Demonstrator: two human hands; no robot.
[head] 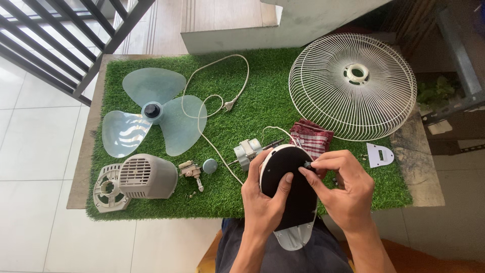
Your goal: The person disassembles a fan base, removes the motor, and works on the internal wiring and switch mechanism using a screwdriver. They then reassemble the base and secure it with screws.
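I hold the fan base upright over my lap, just off the near edge of the surface. My left hand wraps its left rim in a full grip, thumb on the smooth black oval face. My right hand pinches a small dark knob at the base's upper right, fingertips narrow. Beyond the base lie the metal motor and a striped cloth on shaggy green turf. Far right of the base, the round wire guard overhangs the turf; far left lies the translucent blade.
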